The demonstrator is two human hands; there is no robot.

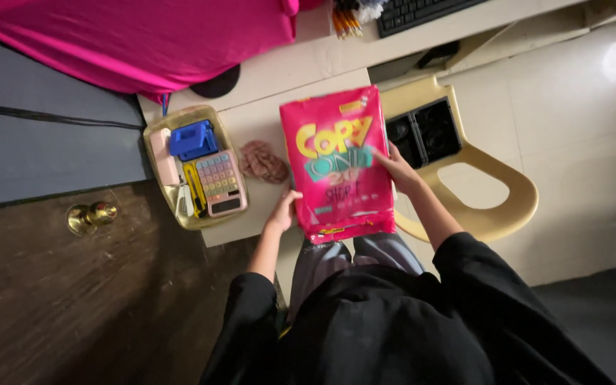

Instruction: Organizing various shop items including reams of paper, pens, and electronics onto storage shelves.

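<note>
A bright pink paper ream pack point(336, 160) with yellow and teal lettering lies on a cream desk point(251, 117), its near end hanging over the front edge. My left hand point(283, 210) grips its lower left corner. My right hand point(396, 167) presses on its right side. Both arms wear black sleeves.
A gold tray point(157, 132) to the left holds a pink calculator point(219, 184), a blue stapler point(192, 139) and a yellow cutter point(194, 189). A pink scrunchie point(264, 162) lies beside the pack. A tan plastic chair point(490, 192) stands right; a brass door knob point(88, 216) and pink cloth point(137, 39) left.
</note>
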